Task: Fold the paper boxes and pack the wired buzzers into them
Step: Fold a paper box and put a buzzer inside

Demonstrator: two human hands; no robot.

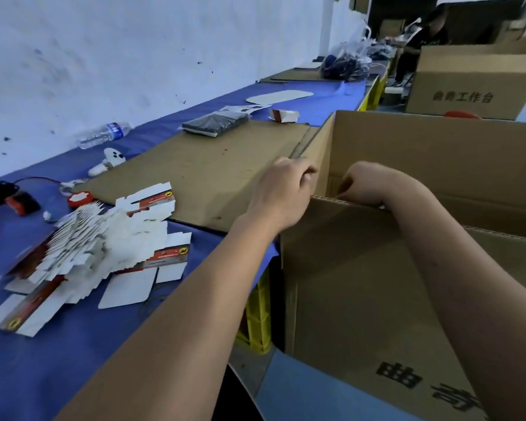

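Note:
A fanned pile of flat paper boxes, white with red and black print, lies on the blue table at the left. A red wired buzzer and a black and red one sit behind the pile. One folded small box lies far back. My left hand grips the wall edge of a large open brown carton at its near left corner. My right hand reaches over the carton's near flap and curls round its top edge; its fingertips are hidden inside.
A brown cardboard sheet covers the table's middle, with a black packet on it. A water bottle and a white controller lie by the wall. A second printed carton stands behind, and a yellow crate sits under the table.

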